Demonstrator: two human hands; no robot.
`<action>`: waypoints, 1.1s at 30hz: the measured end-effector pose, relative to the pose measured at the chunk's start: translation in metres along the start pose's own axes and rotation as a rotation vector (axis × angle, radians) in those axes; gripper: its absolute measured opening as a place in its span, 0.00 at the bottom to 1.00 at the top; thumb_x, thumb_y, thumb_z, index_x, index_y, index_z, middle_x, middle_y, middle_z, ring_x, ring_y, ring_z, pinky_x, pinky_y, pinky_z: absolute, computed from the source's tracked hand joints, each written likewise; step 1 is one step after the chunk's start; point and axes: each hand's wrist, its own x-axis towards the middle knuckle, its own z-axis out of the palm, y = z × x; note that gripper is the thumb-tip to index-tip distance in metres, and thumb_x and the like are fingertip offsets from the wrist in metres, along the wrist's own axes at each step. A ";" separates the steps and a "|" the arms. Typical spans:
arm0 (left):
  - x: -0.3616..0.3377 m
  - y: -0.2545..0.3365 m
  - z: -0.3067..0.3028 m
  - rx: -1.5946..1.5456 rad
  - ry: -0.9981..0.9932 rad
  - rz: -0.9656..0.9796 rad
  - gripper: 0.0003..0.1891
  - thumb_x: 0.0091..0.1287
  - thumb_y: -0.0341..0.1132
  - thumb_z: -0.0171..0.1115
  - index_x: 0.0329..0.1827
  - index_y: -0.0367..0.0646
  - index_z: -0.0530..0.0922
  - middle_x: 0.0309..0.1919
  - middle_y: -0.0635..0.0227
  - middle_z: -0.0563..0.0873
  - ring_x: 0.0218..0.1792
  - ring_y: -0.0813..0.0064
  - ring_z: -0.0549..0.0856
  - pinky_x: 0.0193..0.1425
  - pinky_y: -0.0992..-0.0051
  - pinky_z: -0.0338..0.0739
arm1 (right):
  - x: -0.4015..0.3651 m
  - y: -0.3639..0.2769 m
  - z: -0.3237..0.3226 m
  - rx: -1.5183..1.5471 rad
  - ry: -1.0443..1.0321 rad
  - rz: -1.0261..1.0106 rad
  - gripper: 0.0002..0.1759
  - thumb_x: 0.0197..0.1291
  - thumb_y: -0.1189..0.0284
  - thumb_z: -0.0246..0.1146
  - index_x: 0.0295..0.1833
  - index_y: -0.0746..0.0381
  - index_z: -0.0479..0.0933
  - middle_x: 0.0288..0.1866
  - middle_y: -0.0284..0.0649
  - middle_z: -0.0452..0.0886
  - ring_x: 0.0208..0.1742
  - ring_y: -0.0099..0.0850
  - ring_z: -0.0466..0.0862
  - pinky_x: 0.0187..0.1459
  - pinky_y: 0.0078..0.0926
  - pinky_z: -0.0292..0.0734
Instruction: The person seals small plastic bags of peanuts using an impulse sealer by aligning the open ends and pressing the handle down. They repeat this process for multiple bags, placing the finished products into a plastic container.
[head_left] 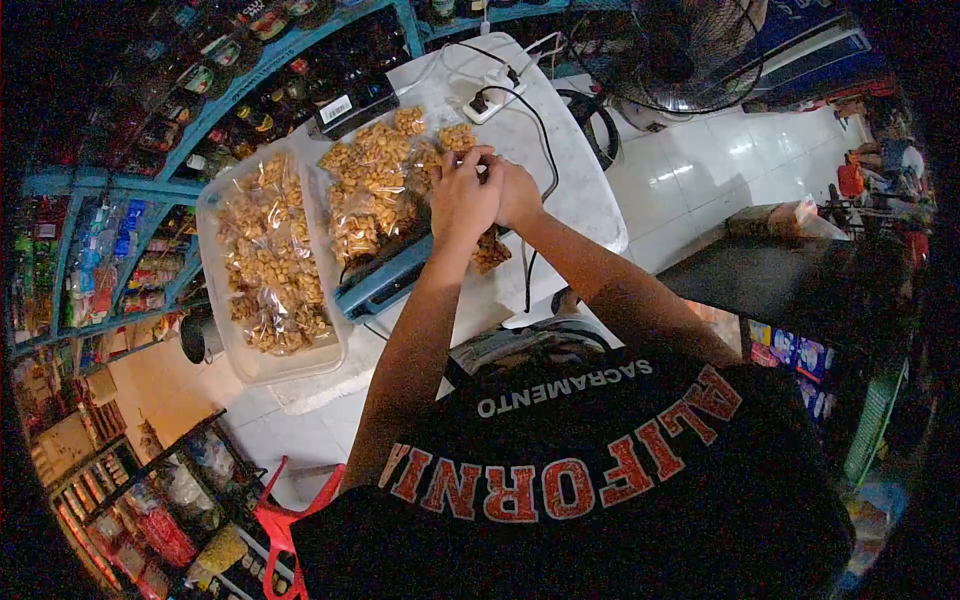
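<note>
The left hand [462,205] and right hand [516,192] meet over the table [585,205], fingers bent and overlapping; whether they grip anything, I cannot tell; a long blue device [385,287] slants from near the table's near edge to beneath the left forearm; snack bags [365,170] lie heaped beside it; a clear plastic bin [285,369] of similar bags stands along the left edge; a white power strip [492,107] lies toward the far right corner.

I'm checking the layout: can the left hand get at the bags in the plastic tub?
Probably yes. The plastic tub has no visible lid over its bags, and the left hand could likely pass over the snack heap between them.
</note>
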 end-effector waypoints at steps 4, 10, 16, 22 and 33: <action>0.003 -0.008 0.008 0.063 0.042 0.042 0.14 0.56 0.48 0.52 0.43 0.55 0.75 0.43 0.55 0.74 0.46 0.50 0.72 0.48 0.59 0.68 | 0.002 0.005 0.006 0.011 -0.031 -0.002 0.18 0.42 0.64 0.57 0.37 0.67 0.71 0.30 0.51 0.77 0.33 0.47 0.78 0.34 0.40 0.74; 0.000 0.000 0.000 0.020 0.017 0.011 0.15 0.56 0.48 0.51 0.43 0.55 0.75 0.43 0.54 0.74 0.46 0.49 0.72 0.49 0.60 0.68 | -0.001 -0.008 -0.012 0.013 -0.053 -0.005 0.15 0.43 0.65 0.56 0.33 0.67 0.72 0.29 0.49 0.78 0.31 0.45 0.79 0.33 0.38 0.75; 0.001 -0.001 0.001 0.037 0.011 0.010 0.14 0.58 0.48 0.50 0.43 0.55 0.75 0.42 0.54 0.74 0.47 0.52 0.72 0.51 0.61 0.66 | -0.001 -0.007 -0.014 0.015 -0.118 0.000 0.20 0.41 0.64 0.59 0.39 0.65 0.72 0.34 0.51 0.77 0.36 0.46 0.77 0.37 0.39 0.73; 0.002 -0.003 0.003 0.066 0.025 0.045 0.15 0.56 0.48 0.51 0.43 0.55 0.75 0.42 0.55 0.74 0.46 0.50 0.72 0.49 0.60 0.68 | 0.002 -0.002 -0.003 0.006 -0.091 0.042 0.16 0.41 0.66 0.57 0.34 0.67 0.73 0.32 0.50 0.78 0.35 0.46 0.79 0.37 0.38 0.75; 0.000 -0.002 0.002 0.052 0.016 0.023 0.15 0.59 0.49 0.49 0.44 0.55 0.74 0.43 0.53 0.75 0.48 0.53 0.72 0.54 0.64 0.64 | 0.001 -0.007 -0.009 0.044 -0.063 0.037 0.14 0.40 0.66 0.57 0.31 0.66 0.73 0.30 0.50 0.78 0.33 0.45 0.79 0.34 0.39 0.75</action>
